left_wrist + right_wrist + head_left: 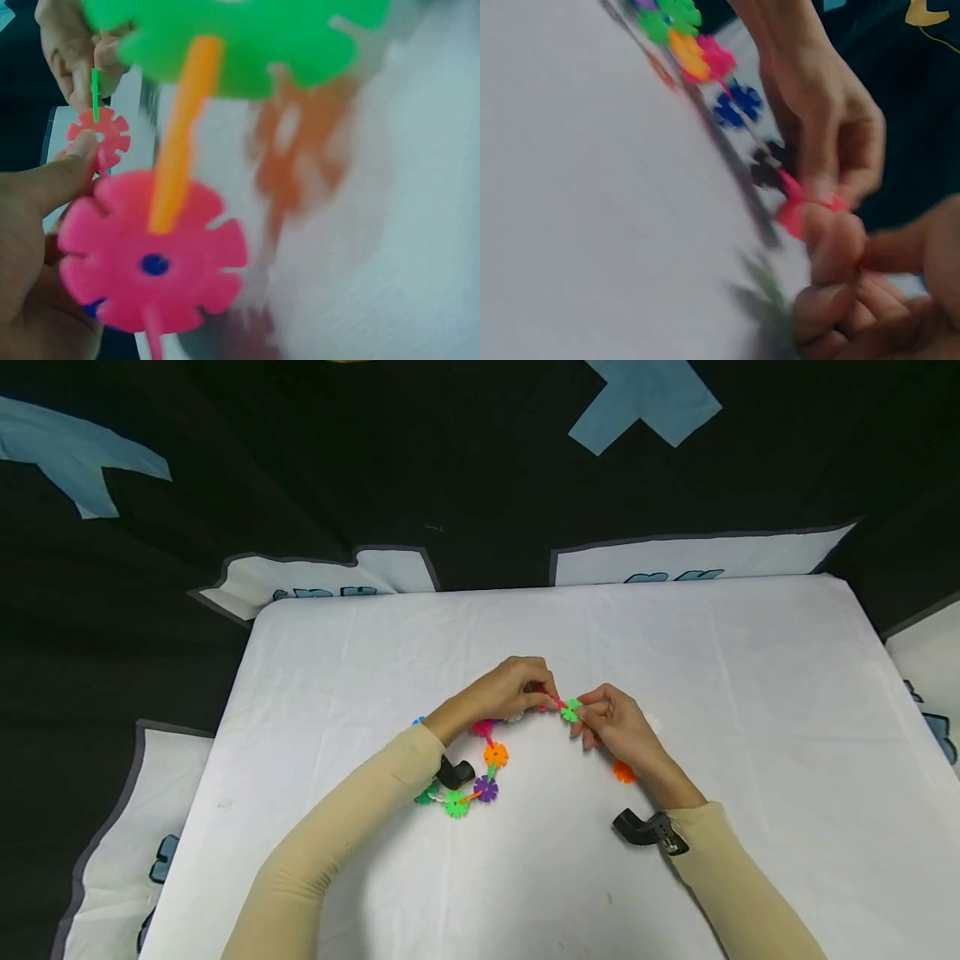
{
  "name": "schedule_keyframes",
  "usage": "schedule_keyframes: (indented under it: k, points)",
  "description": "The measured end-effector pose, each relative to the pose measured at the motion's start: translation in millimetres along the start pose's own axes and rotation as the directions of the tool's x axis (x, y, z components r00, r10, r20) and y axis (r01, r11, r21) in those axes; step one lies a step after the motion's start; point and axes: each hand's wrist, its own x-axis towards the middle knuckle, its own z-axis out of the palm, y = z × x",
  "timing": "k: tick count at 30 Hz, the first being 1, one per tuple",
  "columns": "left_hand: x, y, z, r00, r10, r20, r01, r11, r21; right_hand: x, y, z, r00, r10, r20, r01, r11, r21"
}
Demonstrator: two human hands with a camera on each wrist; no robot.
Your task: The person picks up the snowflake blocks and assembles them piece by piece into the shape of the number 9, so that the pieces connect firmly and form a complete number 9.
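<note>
My left hand [506, 689] pinches a pink notched disc [116, 136] between thumb and fingers. Facing it, my right hand [618, 725] pinches a green notched disc [571, 711]. In the left wrist view that green disc is edge-on and meets the pink one at its rim. From the left hand a chain of interlocked plastic discs curves down under the left wrist, with an orange disc [496, 754], a purple disc [486, 789] and another green disc [456, 804]. My left forearm hides part of the chain. Fingers cover much of the joint in the right wrist view.
A loose orange disc [623, 772] lies on the white-covered table [525, 893] beside the right wrist. Black wrist cameras stick out from the left cuff [454, 773] and the right cuff [645, 829]. Dark cloth [480, 485] hangs behind the table's far edge.
</note>
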Motion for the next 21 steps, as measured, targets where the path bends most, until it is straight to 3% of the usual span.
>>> schedule_keyframes:
  k: [2,3,6,8,10,13,17,21]
  points:
    - [0.0,-0.3,-0.6,1.0,-0.021,0.022,0.02,0.999,0.028,-2.9,-5.4,-12.3,0.999,-0.034,0.002,0.034,0.988,-0.151]
    - [0.0,-0.4,-0.9,0.999,-0.031,0.033,0.029,0.999,0.043,-5.0,-7.6,-20.2,0.998,-0.064,-0.002,0.062,0.967,-0.248]
    - [0.6,-0.3,-1.9,0.997,-0.048,0.061,0.043,0.996,0.081,-12.4,-8.0,-46.1,0.988,-0.157,-0.011,0.13,0.854,-0.504]
    - [0.9,0.3,-2.8,0.995,-0.057,0.079,0.049,0.994,0.098,-17.1,-4.6,-59.9,0.982,-0.191,0.003,0.153,0.781,-0.606]
    - [1.2,1.1,-3.8,0.993,-0.067,0.097,0.055,0.991,0.118,-20.4,-0.8,-68.8,0.983,-0.18,0.047,0.167,0.741,-0.65]
    - [2.2,2.7,-4.9,0.987,-0.09,0.13,0.07,0.987,0.148,-23.6,3.4,-75.2,0.983,-0.155,0.093,0.178,0.734,-0.655]
    - [5.7,8.0,-5.6,0.978,-0.108,0.178,0.075,0.981,0.178,-30.7,7.1,-82.9,0.984,-0.149,0.098,0.176,0.73,-0.66]
    - [8.3,12.7,-2.9,0.974,-0.104,0.199,0.061,0.976,0.21,-36.2,11.5,-86.7,0.984,-0.144,0.102,0.175,0.706,-0.686]
